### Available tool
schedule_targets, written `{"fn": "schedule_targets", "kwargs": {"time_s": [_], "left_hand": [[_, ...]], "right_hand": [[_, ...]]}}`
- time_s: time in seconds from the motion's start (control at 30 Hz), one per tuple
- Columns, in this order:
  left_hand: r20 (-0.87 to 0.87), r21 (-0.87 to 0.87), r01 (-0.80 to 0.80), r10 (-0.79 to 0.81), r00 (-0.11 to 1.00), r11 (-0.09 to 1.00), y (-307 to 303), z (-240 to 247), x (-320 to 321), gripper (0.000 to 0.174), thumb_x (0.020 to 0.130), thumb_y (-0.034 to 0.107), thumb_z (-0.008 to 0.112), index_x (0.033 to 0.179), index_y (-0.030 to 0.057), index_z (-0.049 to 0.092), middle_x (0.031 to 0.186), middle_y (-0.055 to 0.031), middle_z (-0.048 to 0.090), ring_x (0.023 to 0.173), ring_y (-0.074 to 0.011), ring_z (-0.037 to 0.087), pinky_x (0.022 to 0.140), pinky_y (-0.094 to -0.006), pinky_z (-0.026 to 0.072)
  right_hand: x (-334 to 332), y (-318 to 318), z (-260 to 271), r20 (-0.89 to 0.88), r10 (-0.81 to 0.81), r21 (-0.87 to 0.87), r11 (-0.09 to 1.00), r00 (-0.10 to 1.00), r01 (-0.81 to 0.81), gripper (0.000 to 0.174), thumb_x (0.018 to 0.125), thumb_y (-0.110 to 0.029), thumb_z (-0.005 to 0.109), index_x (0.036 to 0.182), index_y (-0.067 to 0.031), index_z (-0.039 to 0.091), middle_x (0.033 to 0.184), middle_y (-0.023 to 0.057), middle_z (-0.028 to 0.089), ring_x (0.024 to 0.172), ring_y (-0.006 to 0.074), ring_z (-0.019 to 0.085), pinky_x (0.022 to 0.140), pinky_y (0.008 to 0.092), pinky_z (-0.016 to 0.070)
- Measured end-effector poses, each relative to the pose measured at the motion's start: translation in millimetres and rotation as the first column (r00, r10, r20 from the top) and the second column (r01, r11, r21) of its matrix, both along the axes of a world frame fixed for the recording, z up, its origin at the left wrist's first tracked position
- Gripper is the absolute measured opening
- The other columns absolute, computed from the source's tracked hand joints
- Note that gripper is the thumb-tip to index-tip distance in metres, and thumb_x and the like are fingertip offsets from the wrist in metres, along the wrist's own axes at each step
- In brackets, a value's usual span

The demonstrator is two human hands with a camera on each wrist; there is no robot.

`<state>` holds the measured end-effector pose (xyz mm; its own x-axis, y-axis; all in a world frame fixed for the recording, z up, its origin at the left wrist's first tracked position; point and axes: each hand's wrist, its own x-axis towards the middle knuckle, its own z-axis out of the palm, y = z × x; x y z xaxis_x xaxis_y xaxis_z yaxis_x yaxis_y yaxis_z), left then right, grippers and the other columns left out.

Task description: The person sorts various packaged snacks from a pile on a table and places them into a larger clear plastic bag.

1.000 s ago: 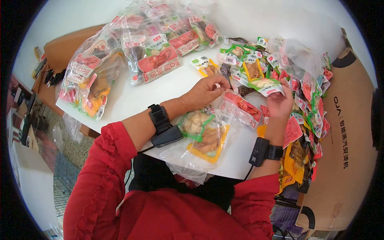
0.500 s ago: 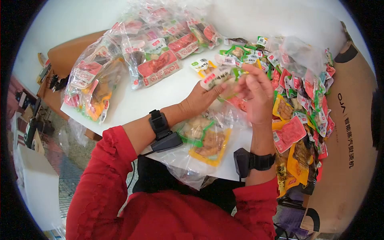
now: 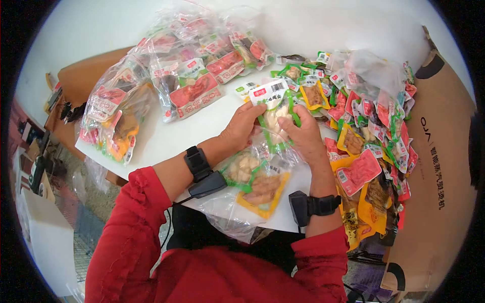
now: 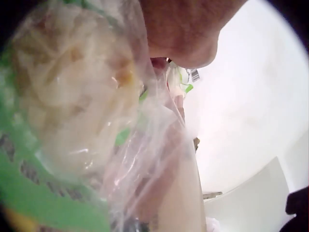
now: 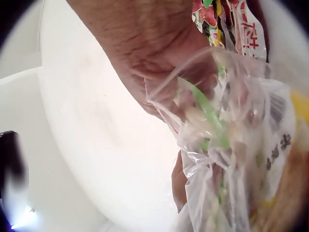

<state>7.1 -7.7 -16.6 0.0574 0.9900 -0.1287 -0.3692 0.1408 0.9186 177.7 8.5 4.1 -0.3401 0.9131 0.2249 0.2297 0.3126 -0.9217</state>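
Head view. Both hands meet at centre frame, above the near edge of the white table (image 3: 202,123). The left hand (image 3: 243,126) grips the left edge of a green-edged snack packet (image 3: 273,115) with a white label and pale contents, fingers curled round it. The right hand (image 3: 302,135) pinches the packet's right edge. The packet is upright, raised off the table, directly above a clear plastic bag (image 3: 252,187) that lies at lower centre and holds one green-edged and one yellow packet. A loose pile of small red, green and yellow packets (image 3: 376,131) covers the right of the table. Filled clear bags (image 3: 192,76) lie at upper left. A brown cardboard box (image 3: 439,166) stands at far right.

Left wrist view. Part of the left hand (image 4: 186,29) shows at top centre. Crumpled clear plastic bag film (image 4: 149,159) and blurred pale, green-edged packaging fill the left half. The grip cannot be judged here.

Right wrist view. The right hand (image 5: 140,58) occupies the upper centre, its fingers against the clear plastic bag film (image 5: 241,159) at right. The white table lies behind.
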Motion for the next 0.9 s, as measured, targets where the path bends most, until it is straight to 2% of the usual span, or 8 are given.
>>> {"fn": "schedule_targets", "kwargs": {"time_s": [0.2,0.37,0.43,0.47,0.57,0.73,0.8,0.9], "left_hand": [[0.192,0.076,0.087,-0.100,0.976,0.993,4,-8,6,0.021,0.084,0.013,0.051,0.101,0.0005,0.052,0.096,-0.0112,0.059,0.081,-0.0159,0.060,0.070,-0.0281,0.0516],[0.254,0.096,0.098,-0.120,0.960,0.991,-4,3,7,0.020,0.084,0.013,0.052,0.099,0.0010,0.053,0.092,-0.0091,0.060,0.074,-0.0140,0.061,0.062,-0.0249,0.0523],[-0.116,-0.008,0.134,-0.134,0.984,0.991,-5,4,1,0.018,0.083,0.011,0.052,0.099,0.0024,0.054,0.090,-0.0078,0.061,0.071,-0.0129,0.061,0.059,-0.0230,0.0517],[-0.119,-0.006,0.120,-0.120,0.986,0.993,-5,5,0,0.018,0.083,0.011,0.052,0.099,0.0024,0.054,0.090,-0.0078,0.061,0.071,-0.0129,0.061,0.059,-0.0230,0.0517],[0.158,0.079,0.151,-0.162,0.974,0.985,3,-7,6,0.026,0.080,0.007,0.053,0.106,0.0036,0.051,0.097,-0.0077,0.059,0.080,-0.0126,0.060,0.066,-0.0233,0.0511],[0.165,0.047,0.166,-0.171,0.971,0.985,10,-16,3,0.032,0.080,0.004,0.051,0.112,0.0011,0.046,0.104,-0.0091,0.056,0.086,-0.0148,0.059,0.074,-0.0264,0.0503],[0.183,0.112,0.129,-0.148,0.972,0.985,10,-15,6,0.024,0.076,0.013,0.056,0.099,0.0086,0.055,0.070,0.0036,0.054,0.042,-0.0030,0.038,0.034,-0.0173,0.0277],[0.218,0.102,0.156,-0.175,0.960,0.983,11,-15,6,0.025,0.075,0.012,0.054,0.099,0.0083,0.055,0.071,0.0030,0.055,0.042,-0.0031,0.038,0.036,-0.0162,0.0289]], "right_hand": [[-2,-5,-1,-0.406,0.099,-0.327,0.913,0.908,-0.245,0.030,0.079,-0.016,0.058,0.104,-0.0015,0.051,0.094,0.0037,0.056,0.080,0.0105,0.053,0.067,0.0247,0.0451],[-3,-2,-5,-0.349,0.107,-0.318,0.921,0.931,-0.224,0.029,0.080,-0.015,0.056,0.106,-0.0020,0.051,0.096,0.0043,0.056,0.083,0.0108,0.054,0.070,0.0243,0.0462],[-3,-3,-4,-0.328,0.062,-0.328,0.928,0.942,-0.175,0.028,0.080,-0.015,0.056,0.105,-0.0026,0.051,0.094,0.0037,0.056,0.081,0.0098,0.054,0.068,0.0234,0.0460],[-3,-3,-4,-0.331,0.076,-0.326,0.926,0.941,-0.189,0.028,0.080,-0.015,0.056,0.105,-0.0026,0.051,0.094,0.0037,0.056,0.081,0.0098,0.054,0.068,0.0234,0.0460],[-3,1,-8,-0.294,0.071,-0.324,0.931,0.953,-0.170,0.028,0.079,-0.015,0.056,0.105,-0.0043,0.052,0.093,0.0025,0.056,0.080,0.0094,0.054,0.067,0.0230,0.0457],[-5,0,-8,-0.288,0.072,-0.324,0.931,0.955,-0.168,0.028,0.079,-0.016,0.056,0.105,-0.0045,0.052,0.093,0.0024,0.056,0.081,0.0095,0.053,0.068,0.0226,0.0451],[-4,-1,-9,-0.305,0.083,-0.328,0.926,0.949,-0.186,0.028,0.079,-0.017,0.056,0.104,-0.0038,0.052,0.094,0.0030,0.056,0.082,0.0102,0.053,0.070,0.0235,0.0443],[-4,10,-22,-0.284,0.123,-0.192,0.964,0.951,-0.183,0.029,0.079,-0.016,0.056,0.104,-0.0022,0.052,0.095,0.0041,0.057,0.082,0.0112,0.053,0.073,0.0253,0.0434]]}}
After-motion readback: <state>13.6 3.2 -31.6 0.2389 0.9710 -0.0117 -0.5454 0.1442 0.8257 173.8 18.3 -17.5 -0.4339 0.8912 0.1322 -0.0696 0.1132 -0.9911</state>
